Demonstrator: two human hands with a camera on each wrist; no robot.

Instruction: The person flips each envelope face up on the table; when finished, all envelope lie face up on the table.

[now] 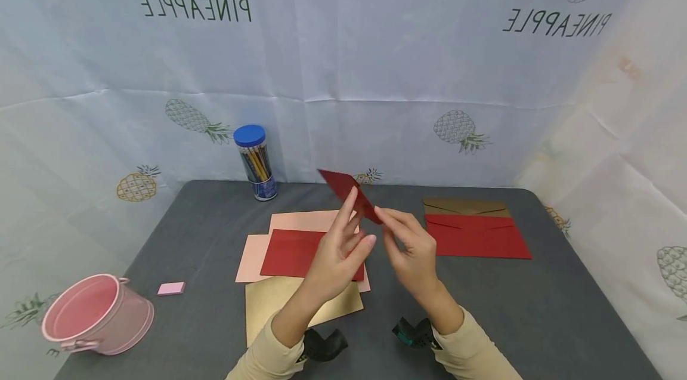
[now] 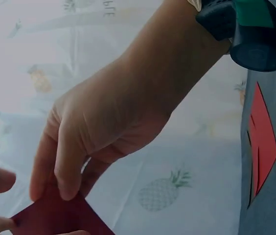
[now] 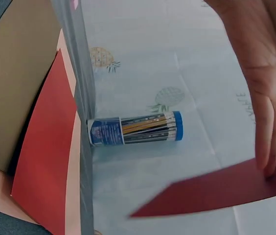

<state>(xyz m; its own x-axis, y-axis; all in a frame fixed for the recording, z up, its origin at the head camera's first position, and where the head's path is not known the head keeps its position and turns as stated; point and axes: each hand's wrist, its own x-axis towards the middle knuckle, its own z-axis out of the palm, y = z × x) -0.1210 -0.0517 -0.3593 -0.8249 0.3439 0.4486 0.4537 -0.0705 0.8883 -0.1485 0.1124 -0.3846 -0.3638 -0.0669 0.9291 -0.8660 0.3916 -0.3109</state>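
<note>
A red envelope is held up tilted above the table, seen partly edge-on. My right hand pinches its near right end between thumb and fingers; the left wrist view also shows this right hand gripping it. On the other side, my left hand touches the envelope with fairly straight fingers, its thumb held apart. In the right wrist view, fingertips of the left hand press on the paper's face. Beneath the left hand lie a red paper piece, pink ones and a gold one.
At right, a red envelope overlaps a brown-gold envelope, flap lines facing up. A blue-lidded tub of pencils stands at the back. A pink bucket and a small pink block are at left.
</note>
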